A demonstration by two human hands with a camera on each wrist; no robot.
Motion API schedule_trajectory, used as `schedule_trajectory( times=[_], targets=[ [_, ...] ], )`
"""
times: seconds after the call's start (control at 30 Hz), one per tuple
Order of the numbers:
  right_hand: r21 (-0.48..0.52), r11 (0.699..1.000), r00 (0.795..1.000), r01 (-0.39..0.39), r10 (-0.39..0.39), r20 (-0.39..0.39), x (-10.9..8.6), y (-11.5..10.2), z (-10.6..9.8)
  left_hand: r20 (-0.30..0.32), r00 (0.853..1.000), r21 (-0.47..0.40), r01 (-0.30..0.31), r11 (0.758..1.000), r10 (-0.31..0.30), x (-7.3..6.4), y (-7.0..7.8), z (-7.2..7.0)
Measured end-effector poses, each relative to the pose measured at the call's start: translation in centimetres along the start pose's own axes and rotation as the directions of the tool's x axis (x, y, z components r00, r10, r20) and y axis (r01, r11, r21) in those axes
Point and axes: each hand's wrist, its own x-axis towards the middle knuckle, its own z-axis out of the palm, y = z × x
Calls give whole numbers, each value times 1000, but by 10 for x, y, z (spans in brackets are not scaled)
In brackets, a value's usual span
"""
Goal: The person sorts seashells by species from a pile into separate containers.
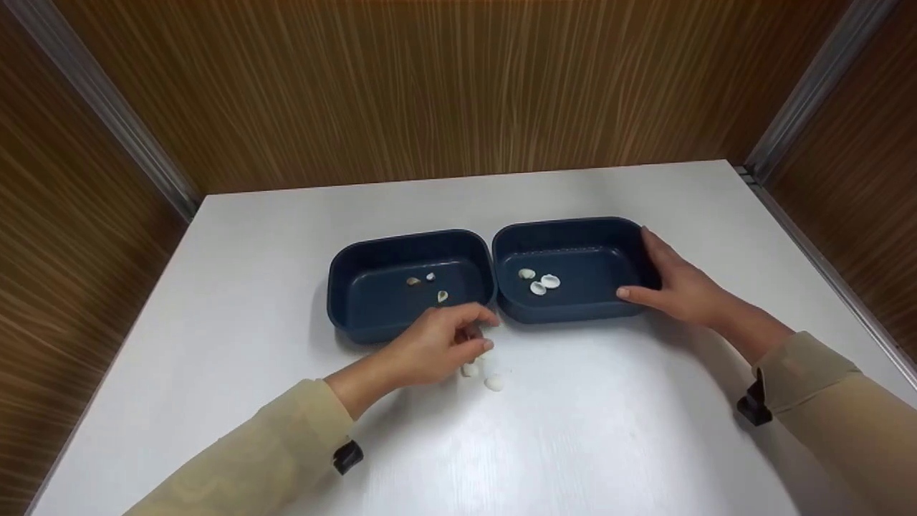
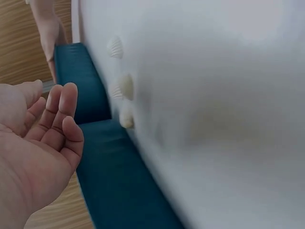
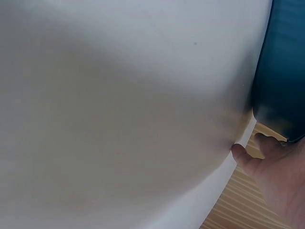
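My left hand [image 1: 433, 347] hovers at the front right corner of the left dark blue box [image 1: 372, 332], its fingers loosely bent and nothing visible between them. Below it lie several pale seashells, among them a white clamshell [image 1: 493, 383] and a ribbed shell [image 2: 115, 47]. Inside the left box are small brownish and white shells [image 1: 443, 295]. The right dark blue box [image 1: 566, 312] contains white shells [image 1: 550, 281] in its left part. With my right hand [image 1: 684, 290] I hold that box at its right end, thumb at the front rim and fingers along the outer side.
The two boxes stand side by side on a white table [image 1: 236, 287]. Wood-grain panels [image 1: 458, 93] rise behind the table and at both sides, with metal strips at the corners.
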Motion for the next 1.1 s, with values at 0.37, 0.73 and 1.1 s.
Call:
schedule_trajectory(
  times=[0.37, 0.73, 1.1],
  targets=[
    [-11, 1000, 1000, 2, -2, -7, 0, -1, 0, 19, 998, 0, 67, 998, -67, -24, -32, 7],
    [-8, 1000, 1000, -5, 5, -6, 0, 0, 1, -12, 998, 23, 61, 998, -60, -26, -53, 15],
    [-4, 1000, 1000, 13, -14, -17, 0, -1, 0, -38, 998, 83, 51, 995, -48, -22, -58, 21]
  ],
)
